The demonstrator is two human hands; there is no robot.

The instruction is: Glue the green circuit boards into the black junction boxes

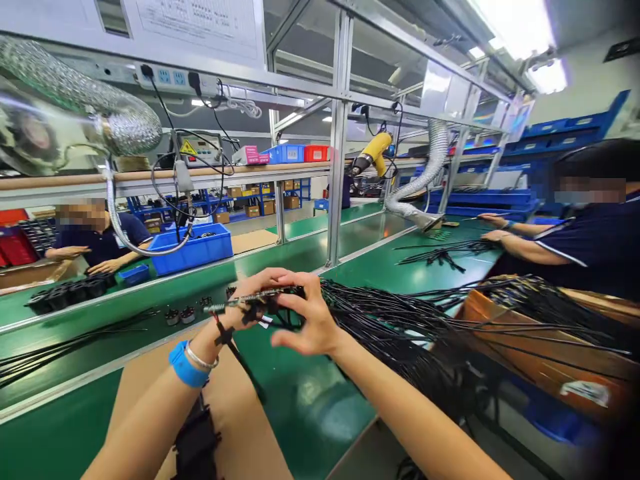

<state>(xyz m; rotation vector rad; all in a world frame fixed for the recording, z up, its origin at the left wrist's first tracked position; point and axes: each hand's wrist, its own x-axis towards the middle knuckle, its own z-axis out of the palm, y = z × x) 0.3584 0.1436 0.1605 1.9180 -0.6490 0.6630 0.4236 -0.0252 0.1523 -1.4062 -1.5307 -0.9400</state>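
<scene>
Both of my hands meet above the green bench at mid-frame. A long, thin black part (pixel 257 298) with a spring-like metal end lies across them. My left hand (pixel 255 283), with a blue wristband, has its fingers curled around the far side of this part. At its right end, my right hand (pixel 317 317) has bent fingers on it, while the thumb stands apart below. A short cable with a black cross-shaped piece (pixel 223 332) hangs by my left wrist. Exactly how the fingertips grip is partly hidden.
Bundled black cables (pixel 380 320) spread right toward a cardboard box (pixel 520 347). Cardboard (pixel 250 420) and a black molded part (pixel 197 440) lie below my forearms. Small round metal parts (pixel 187 315) and a blue bin (pixel 193 250) stand left. Two co-workers sit across and right.
</scene>
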